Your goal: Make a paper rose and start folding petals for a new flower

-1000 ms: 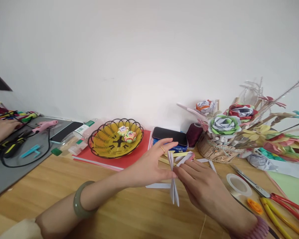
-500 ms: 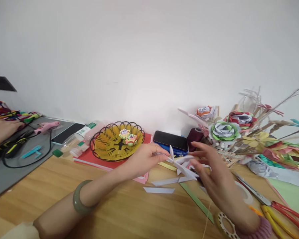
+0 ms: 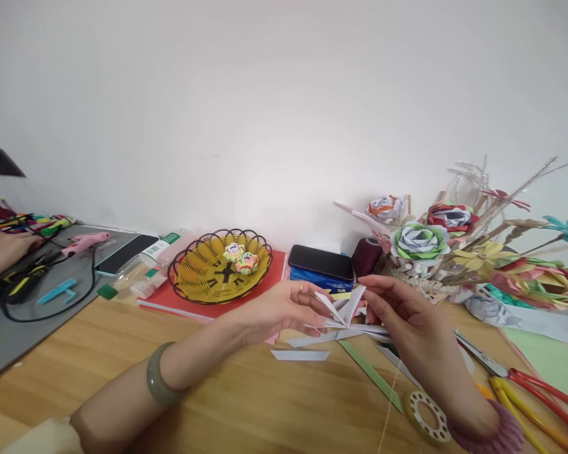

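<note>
A folded white paper piece [image 3: 346,311] with upright pointed flaps is between my two hands, just above the table. My left hand [image 3: 284,309] has its fingers closed on the left side of the paper. With thumb and forefinger, my right hand [image 3: 404,315] pinches the tip of a flap on the right. Beneath lie white paper strips [image 3: 300,355] and a green strip [image 3: 372,376]. Behind the paper, a black phone [image 3: 320,261] rests on a blue packet [image 3: 307,280].
A yellow woven basket [image 3: 194,277] holding two small paper flowers stands on red paper [image 3: 144,293]. To the right are paper flowers [image 3: 421,243], red-handled scissors [image 3: 520,372] and a tape roll [image 3: 427,417]. Another person's hand [image 3: 4,249] is at far left, near a pink glue gun [image 3: 86,243].
My right hand has gone from loosely spread fingers to pinching a flap. The white paper has turned and its flaps now stand in a V. The view has shifted slightly.
</note>
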The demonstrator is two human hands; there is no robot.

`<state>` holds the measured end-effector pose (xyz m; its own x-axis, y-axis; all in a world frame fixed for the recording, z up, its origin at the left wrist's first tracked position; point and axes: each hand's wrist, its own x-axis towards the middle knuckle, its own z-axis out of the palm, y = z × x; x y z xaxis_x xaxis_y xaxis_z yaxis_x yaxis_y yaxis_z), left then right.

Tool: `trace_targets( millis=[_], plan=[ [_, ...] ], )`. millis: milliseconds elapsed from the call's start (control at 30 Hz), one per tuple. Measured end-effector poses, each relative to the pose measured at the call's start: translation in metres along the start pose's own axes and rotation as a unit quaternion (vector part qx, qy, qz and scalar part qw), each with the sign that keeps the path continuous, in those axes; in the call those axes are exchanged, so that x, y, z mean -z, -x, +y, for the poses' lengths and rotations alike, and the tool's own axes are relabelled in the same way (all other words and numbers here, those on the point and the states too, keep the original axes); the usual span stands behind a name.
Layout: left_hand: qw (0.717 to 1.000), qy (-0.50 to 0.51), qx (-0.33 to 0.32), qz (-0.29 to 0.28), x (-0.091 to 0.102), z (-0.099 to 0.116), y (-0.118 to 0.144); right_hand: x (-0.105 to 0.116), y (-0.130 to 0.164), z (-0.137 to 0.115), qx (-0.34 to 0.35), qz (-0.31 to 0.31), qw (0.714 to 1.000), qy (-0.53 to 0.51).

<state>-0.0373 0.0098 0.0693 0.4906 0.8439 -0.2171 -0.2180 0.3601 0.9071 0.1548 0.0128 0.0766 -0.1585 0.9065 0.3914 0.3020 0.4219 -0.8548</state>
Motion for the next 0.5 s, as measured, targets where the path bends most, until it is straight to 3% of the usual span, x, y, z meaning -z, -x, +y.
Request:
trace_targets(
  millis=[233, 333, 433, 500],
  plan=[
    [0.976, -0.105, 0.099, -0.165, -0.004, -0.007, 0.008, -0.009, 0.011, -0.001, 0.022, -0.082, 0.994, 0.074],
    [0.971, -0.118, 0.129, -0.166, -0.007, -0.015, 0.009, -0.012, 0.015, 0.002, 0.065, -0.088, 0.987, 0.114],
    [0.981, -0.091, 0.101, -0.139, -0.008, -0.019, 0.007, -0.010, 0.015, 0.003, 0.125, -0.011, 0.980, 0.154],
    [0.993, -0.041, 0.060, -0.089, -0.009, -0.018, 0.004, -0.008, 0.015, 0.002, 0.190, 0.036, 0.963, 0.187]
  ],
)
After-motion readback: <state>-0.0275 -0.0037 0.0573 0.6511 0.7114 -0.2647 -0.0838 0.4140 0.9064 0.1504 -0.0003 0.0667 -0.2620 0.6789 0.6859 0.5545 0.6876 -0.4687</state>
